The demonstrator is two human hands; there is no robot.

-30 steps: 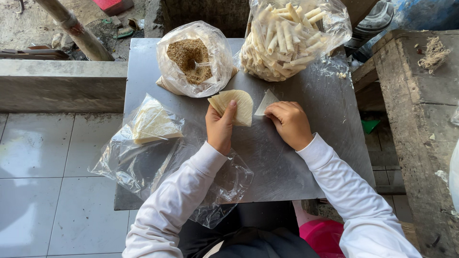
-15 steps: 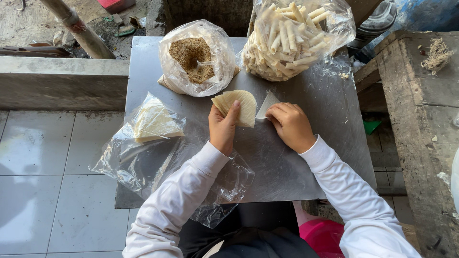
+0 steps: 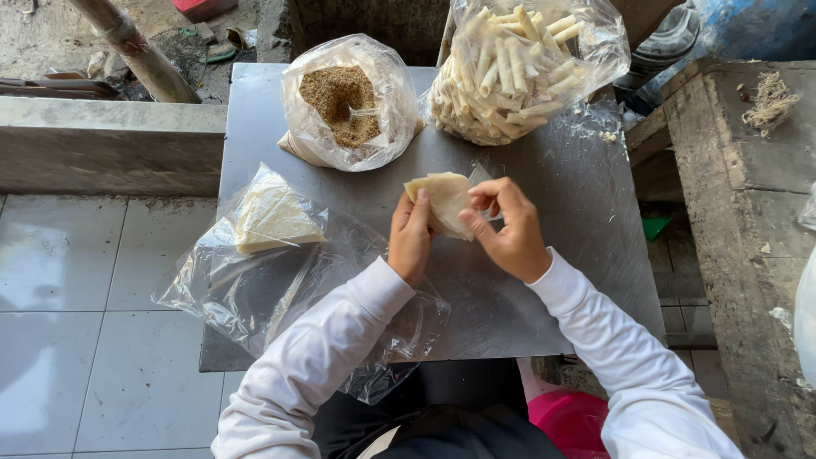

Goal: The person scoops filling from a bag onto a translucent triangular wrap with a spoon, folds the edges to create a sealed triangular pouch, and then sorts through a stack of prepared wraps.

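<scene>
Left hand [image 3: 410, 238]: fingers curled onto the left edge of the wrapper, thumb lying along it, gripping it.
Right hand [image 3: 508, 228]: fingers bent inward, thumb and forefinger pinching the wrapper's right side.
Wrapper [image 3: 440, 197]: a pale, thin sheet, partly folded, held between both hands over the middle of the table; whether it touches the table cannot be told.
Table [image 3: 561, 221]: grey metal top, dusted with crumbs near the far right corner.
Filling bag [image 3: 344, 102]: clear plastic, open at the top, with brown crumbly filling and a small spoon handle showing in it; it stands beyond the hands, to the left.
Roll bag [image 3: 518, 64]: clear plastic, full of pale rolled sticks, at the far right of the table, just beside the filling bag.
Wrapper stack [image 3: 272, 217]: pale wedge of sheets inside a loose clear bag, left of the left hand, on the table's left edge.
Sleeves [image 3: 331, 340]: white, long, reaching both wrists.
Floor [image 3: 76, 289]: light grey tiles, left of the table.
</scene>
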